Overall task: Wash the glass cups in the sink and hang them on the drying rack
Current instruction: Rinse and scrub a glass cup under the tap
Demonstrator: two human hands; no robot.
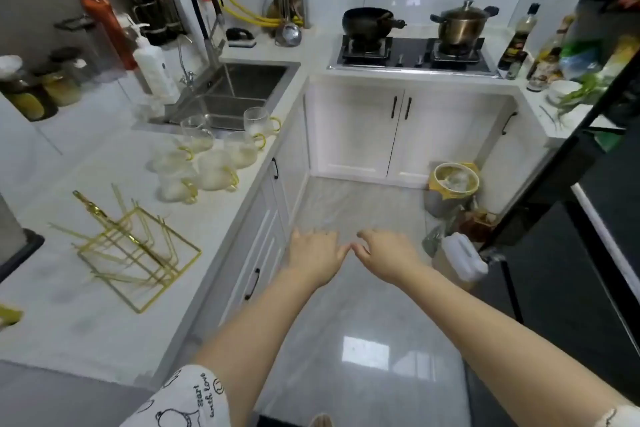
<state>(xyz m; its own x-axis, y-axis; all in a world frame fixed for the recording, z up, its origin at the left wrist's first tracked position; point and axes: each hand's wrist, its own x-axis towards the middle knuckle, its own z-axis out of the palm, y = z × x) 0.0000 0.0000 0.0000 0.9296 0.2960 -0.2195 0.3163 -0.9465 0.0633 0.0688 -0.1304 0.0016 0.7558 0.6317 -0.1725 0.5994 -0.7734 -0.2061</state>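
Left hand (317,253) and right hand (386,251) are extended over the floor (346,322), palms down, fingers relaxed and spread, thumbs near each other, holding nothing. The glass cups (211,156), with gold handles, stand clustered on the white desk (104,322) just in front of the sink (239,87); the gold wire drying rack (135,250) sits on the same desk, nearer the camera, apart from the cups and bare of them.

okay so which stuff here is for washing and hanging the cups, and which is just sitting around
For the job: glass cups, sink, tap, gold drying rack.

Just lying about: two pots on the stove, bottles, bin, white jug.
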